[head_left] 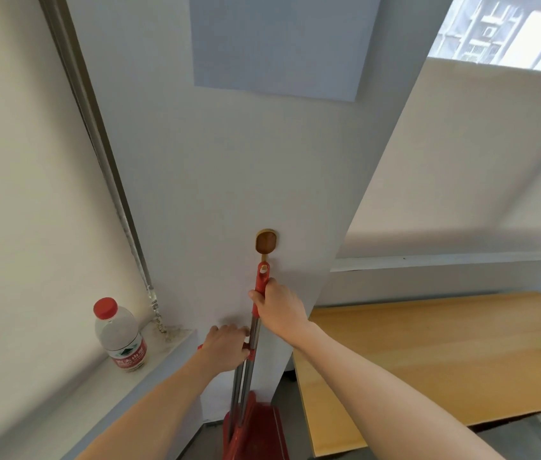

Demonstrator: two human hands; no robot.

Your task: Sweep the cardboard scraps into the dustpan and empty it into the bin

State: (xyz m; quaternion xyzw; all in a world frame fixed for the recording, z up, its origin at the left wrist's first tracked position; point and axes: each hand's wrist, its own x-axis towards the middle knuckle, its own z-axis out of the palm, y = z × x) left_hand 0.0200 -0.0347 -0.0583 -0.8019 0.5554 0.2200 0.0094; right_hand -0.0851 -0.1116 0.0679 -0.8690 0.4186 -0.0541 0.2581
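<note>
Red plastic of the dustpan (255,429) shows only at the bottom edge, cut off by the frame, standing against the white wall (216,180). No brush head can be seen. The right hand (279,305) is closed around the red top of the taller metal handle (255,330), just below a brown wall hook (265,242). The left hand (226,348) grips a shorter handle beside it; its fingers are partly hidden. A water bottle (119,336) stands on the ledge (163,350).

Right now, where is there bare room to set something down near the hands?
The wooden tabletop right of the pillar is bare. The white ledge is free in front of the water bottle. It is crowded at the pillar, where both hands hold the broom and dustpan.
</note>
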